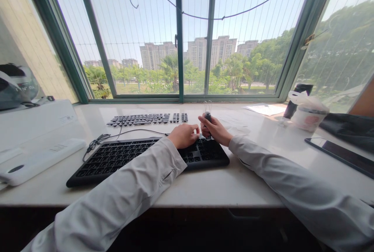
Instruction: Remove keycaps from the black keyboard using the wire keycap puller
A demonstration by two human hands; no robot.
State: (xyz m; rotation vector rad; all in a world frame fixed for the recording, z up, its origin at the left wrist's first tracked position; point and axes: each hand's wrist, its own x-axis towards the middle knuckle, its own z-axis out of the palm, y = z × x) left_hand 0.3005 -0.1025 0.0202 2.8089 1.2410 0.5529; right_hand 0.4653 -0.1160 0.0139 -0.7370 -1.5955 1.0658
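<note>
Upright in my right hand (pixel 214 128) is a black-handled keycap puller (pixel 207 116), with thin wire loops pointing up and its lower end close to the keyboard. The fingers are wrapped round the handle. Beside it, my left hand (pixel 184 135) is closed, its fingertips curled together over the keyboard's upper edge; anything between them is hidden. Below both hands lies a black keyboard (pixel 117 156) with bare key sockets across much of it. Behind it, removed black keycaps (pixel 140 119) are laid out in rows on the white tabletop (pixel 204 189).
A coiled cable (pixel 97 141) lies behind the keyboard's left side. A white device (pixel 41 162) and a helmet (pixel 19 84) on a white box are at left. At right are a phone (pixel 341 154), a bagged cup (pixel 308 117), a dark bottle (pixel 296 98) and paper (pixel 265 109).
</note>
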